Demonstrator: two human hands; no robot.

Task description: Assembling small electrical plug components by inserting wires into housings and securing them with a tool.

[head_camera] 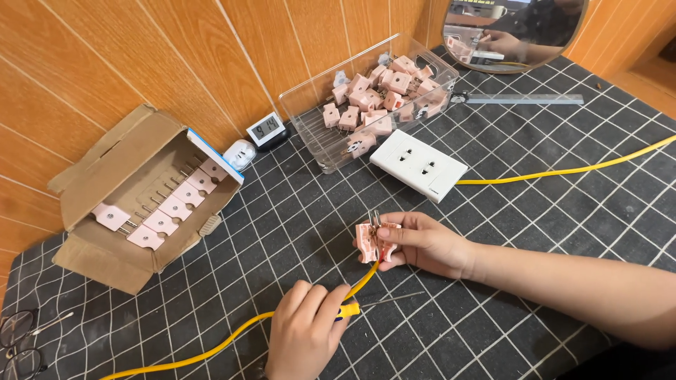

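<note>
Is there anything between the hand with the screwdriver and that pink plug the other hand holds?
Nothing visible blocks it. The left hand holds a screwdriver just below the pink plug held in the right hand. Only the plug's own yellow cable runs between them.

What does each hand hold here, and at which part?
The right hand holds a pink plug by its body. The left hand grips a screwdriver by its yellow handle.

Pink plug (377,241): matt plastic, bare metal prongs; yellow cable (211,348): smooth, glossy sheath; box (91,183): rough brown cardboard; bin (310,119): clear glossy plastic; wall (141,56): glossy wood panelling
</note>
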